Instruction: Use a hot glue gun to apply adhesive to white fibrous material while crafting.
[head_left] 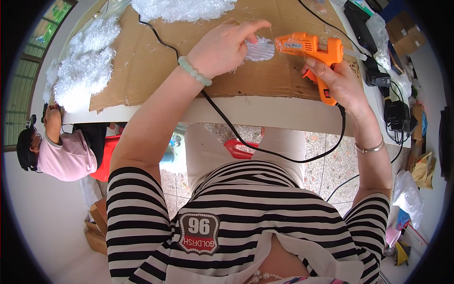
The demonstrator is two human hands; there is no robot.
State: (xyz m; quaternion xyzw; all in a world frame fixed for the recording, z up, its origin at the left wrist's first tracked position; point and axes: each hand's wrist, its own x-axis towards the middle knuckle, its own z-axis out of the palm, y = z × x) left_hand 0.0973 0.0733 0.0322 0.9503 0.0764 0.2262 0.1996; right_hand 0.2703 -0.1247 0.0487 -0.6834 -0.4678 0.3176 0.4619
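My right hand (341,83) is wrapped round the handle of an orange hot glue gun (309,45), fingers by its red trigger. The nozzle points left, and a pale glue stick (354,54) sticks out at the back. My left hand (224,49) is over the cardboard, its index finger stretched out toward the nozzle and another finger bent below it. Right beside those fingers lies a small white fringed piece (260,49), close to the nozzle tip. The left hand partly covers this piece; its thumb is hidden.
Brown cardboard (156,75) covers the white table (198,110). Fluffy white fringed material is heaped at left (87,61) and far side (182,8). The gun's black cord (246,144) loops across my lap. Adapters (397,116) sit at right. Another person (68,151) works at left.
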